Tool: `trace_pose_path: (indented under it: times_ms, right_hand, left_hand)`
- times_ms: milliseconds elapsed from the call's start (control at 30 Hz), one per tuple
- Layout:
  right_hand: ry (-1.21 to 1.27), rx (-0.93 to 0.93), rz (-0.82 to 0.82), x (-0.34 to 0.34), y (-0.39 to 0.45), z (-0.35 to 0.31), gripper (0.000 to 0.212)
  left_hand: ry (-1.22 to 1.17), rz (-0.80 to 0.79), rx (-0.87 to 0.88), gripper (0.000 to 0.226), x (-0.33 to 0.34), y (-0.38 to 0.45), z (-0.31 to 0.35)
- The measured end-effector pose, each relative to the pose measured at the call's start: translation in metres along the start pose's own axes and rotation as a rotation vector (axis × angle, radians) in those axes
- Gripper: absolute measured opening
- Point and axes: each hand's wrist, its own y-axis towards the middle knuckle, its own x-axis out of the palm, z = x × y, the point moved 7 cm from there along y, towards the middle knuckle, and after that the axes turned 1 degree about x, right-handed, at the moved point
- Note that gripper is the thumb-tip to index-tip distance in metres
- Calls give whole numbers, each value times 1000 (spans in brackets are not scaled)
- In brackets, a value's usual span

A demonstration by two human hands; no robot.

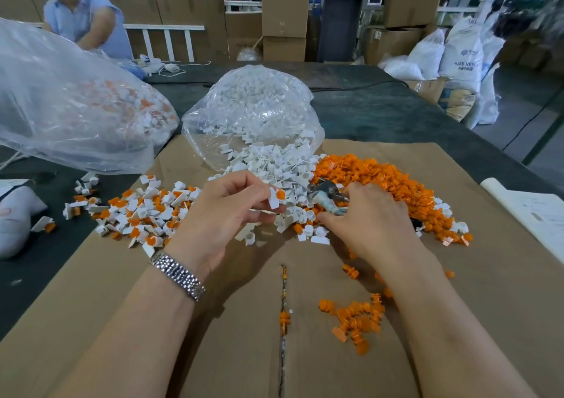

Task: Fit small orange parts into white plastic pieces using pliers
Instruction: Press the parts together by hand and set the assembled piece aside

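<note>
pinched between the thumb and fingertips of the left hand (232,205) is one white piece (274,201) with an orange part (280,195) seated in its round socket, raised just above the heaps. the right hand (370,217) curls round the pliers (325,195), palm down, fingers over the taped handles; the dark head points toward the held piece and lies close beside it, apart from it. whether the plier jaws are parted or together cannot be told, as the head is small and partly masked by loose parts.

supplies: loose white pieces (274,166) spill from a clear bag (253,108) straight ahead; the orange heap (375,175) lies to the right, touching the white spill. finished pieces (146,208) lie to the left on the cardboard (122,291). a small scatter of orange parts (357,318) sits near the right forearm.

risks, as judged:
- the pinch is light and at the tip of the piece; a squeeze from the pliers off axis could twist it out of the fingers and drop it into the unsorted white spill, where it would be hard to find.
- the fingertips sit very near the plier head; a slip could nip them.
- whether the orange part is fully home cannot be confirmed; a part pressed crooked may jam or crack the socket.
- the forearm could sweep the near scatter into the seam in the cardboard.
</note>
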Motion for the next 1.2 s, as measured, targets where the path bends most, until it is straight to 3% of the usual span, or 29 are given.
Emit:
trace_pose_path:
  times_ms: [167,267,400,500,600,700,800,900,1067,1200]
  right_hand:
    - [23,16,-37,5,1,0,66]
    - [4,28,-35,5,3,3,68]
    - [69,51,-18,0,6,11,68]
    - [201,-13,60,-13,6,9,43]
    - [300,-137,13,-18,3,-1,7]
    - [343,-241,-126,-11,-4,-12,13]
    - [296,-320,-116,-10,-7,-18,8]
    - [153,-337,-107,-6,-6,-17,10]
    - [46,-332,-110,4,-7,-27,29]
    - [5,-336,-127,9,-6,-28,25]
  left_hand:
    - [-15,-27,12,19,-1,0,2]
    - [96,42,-11,17,-9,1,-2]
    - [676,398,47,23,-44,-1,6]
    - [1040,545,53,18,-62,-2,18]
    - [1108,581,53,17,-65,-2,18]
    - [1014,479,294,9,-40,-5,26]
    - [908,137,412,9,1,-8,21]
    - [1072,-98,490,9,33,-10,6]
    - [1261,-110,515,18,46,-6,-6]
    - [1237,-100,522,11,48,-7,-7]
